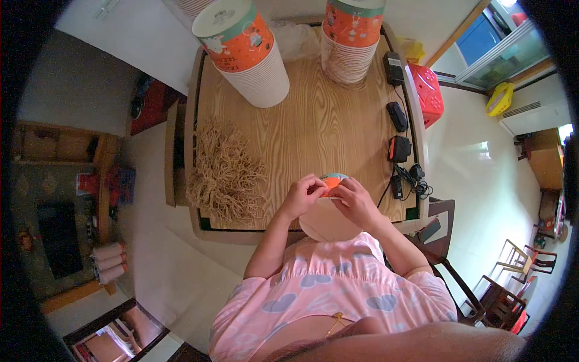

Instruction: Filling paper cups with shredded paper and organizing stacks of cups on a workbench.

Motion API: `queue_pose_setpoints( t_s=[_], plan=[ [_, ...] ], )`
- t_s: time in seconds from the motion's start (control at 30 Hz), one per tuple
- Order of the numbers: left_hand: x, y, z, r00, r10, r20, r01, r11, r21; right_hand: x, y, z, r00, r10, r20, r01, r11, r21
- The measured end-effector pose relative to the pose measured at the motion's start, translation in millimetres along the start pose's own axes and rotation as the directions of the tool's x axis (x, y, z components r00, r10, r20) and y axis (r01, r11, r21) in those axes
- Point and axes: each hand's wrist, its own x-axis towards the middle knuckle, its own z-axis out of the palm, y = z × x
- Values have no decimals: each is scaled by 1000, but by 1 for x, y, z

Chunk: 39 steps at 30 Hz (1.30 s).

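A paper bucket (330,220) with an orange and green printed side is held near the front edge of the table, close to my body. Its pale, plain surface faces me. My left hand (303,196) has thumb and fingers pinched at the bucket's left upper edge. On the other side, my right hand (356,201) pinches the same edge, its fingertips close to the left ones. Whether a thin cord is between the fingertips is too small to tell. A heap of brown twine pieces (226,175) lies on the table's left side.
A tall stack of upturned paper buckets (253,72) stands at the back left of the wooden table (289,133). Another stack (350,57), with twine hanging on it, is at the back right. Black adapters (398,148) and cables line the right edge. A red stool (426,95) stands beyond.
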Motion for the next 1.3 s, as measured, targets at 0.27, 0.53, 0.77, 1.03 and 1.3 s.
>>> queue_pose_setpoints(
  t_s=[0.27,0.53,0.77,1.03,1.3],
  plan=[
    [3,7,-16,989,6,148,-17,997,73,2,2,0,998,9,69,-8,1000,-11],
    [8,26,-11,992,87,89,-109,952,287,6,8,-4,984,97,148,-117,984,133],
    [11,20,-4,987,155,45,-161,928,337,3,13,-10,987,89,134,-108,984,143],
    [-1,0,-33,993,-51,-102,73,973,218,-9,35,-21,883,468,-22,-465,881,85],
    [-1,70,-2,994,102,-26,-94,971,219,8,-4,-10,963,241,122,-268,902,339]
  ],
)
